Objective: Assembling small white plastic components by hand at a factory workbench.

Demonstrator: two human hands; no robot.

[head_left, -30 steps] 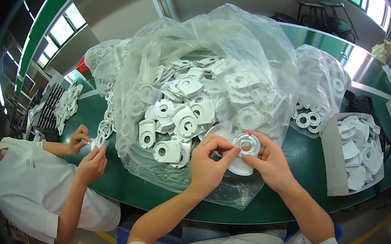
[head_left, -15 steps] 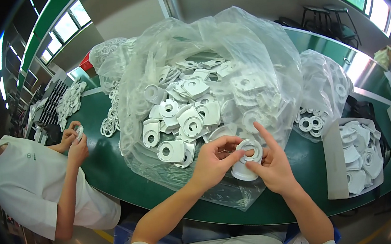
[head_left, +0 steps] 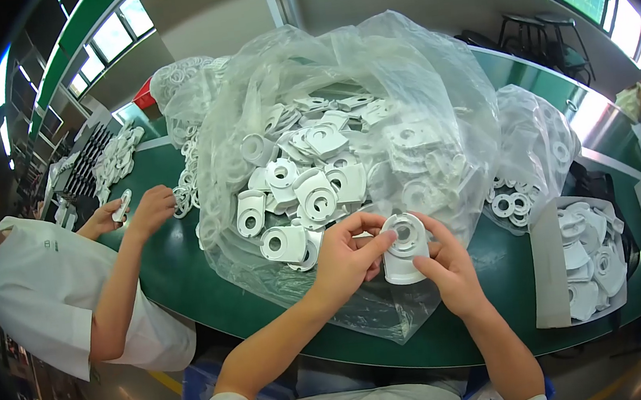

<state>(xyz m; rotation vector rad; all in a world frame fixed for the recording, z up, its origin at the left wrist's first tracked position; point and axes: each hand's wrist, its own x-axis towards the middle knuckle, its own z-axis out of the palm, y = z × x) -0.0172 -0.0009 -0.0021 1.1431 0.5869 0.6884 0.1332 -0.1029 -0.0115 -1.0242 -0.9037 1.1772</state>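
Between both hands I hold a white plastic part [head_left: 406, 267] with a round ring-shaped end and a broader flat end, its ring end pointing away from me. My left hand [head_left: 351, 253] grips its left side, the thumb resting on the ring. My right hand [head_left: 448, 265] has the right side, with thumb on the flat face and fingers along the edge. Just beyond my hands, a large clear plastic bag [head_left: 248, 102] lies open, heaped with similar white parts [head_left: 316, 196]. The underside of the held part is hidden.
A carton [head_left: 550, 273] of white parts stands at right, near a clear bag of white rings [head_left: 520, 202]. At left, a co-worker [head_left: 73, 296] handles a white part beside more loose rings [head_left: 185, 191]. All rest on a green table [head_left: 270, 314]. Stools [head_left: 525, 26] stand behind.
The held part has turned and tipped so its ring face shows more fully; my right index finger has come down onto its edge. The co-worker's hands have moved apart, one reaching toward the rings.
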